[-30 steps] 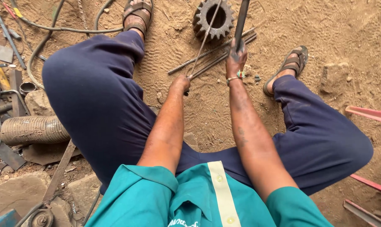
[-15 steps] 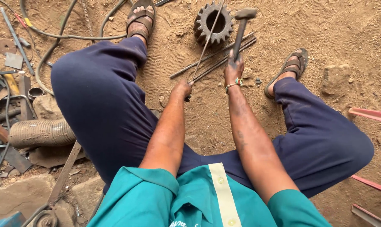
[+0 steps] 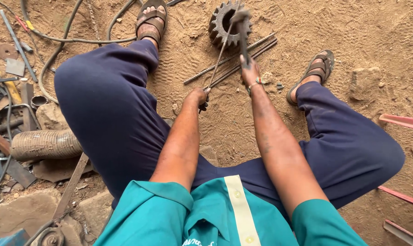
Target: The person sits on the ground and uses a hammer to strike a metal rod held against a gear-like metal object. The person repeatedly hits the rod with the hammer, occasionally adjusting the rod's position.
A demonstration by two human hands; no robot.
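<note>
Left hand (image 3: 198, 96) fingers clasping thin rod (image 3: 221, 57), right hand (image 3: 250, 73) gripping hammer (image 3: 241, 27), gear (image 3: 228, 22) beneath

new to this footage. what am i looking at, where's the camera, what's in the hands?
One camera, worn on a person's head, looks down at their own arms and legs as they sit on a sandy floor. The left hand grips a thin metal rod, angled toward a toothed gear lying on the sand. The right hand holds a hammer over that gear; its head is blurred. More thin rods lie beside the gear. Scrap metal, a ribbed cylinder and a hose sit at the picture's left.
</note>
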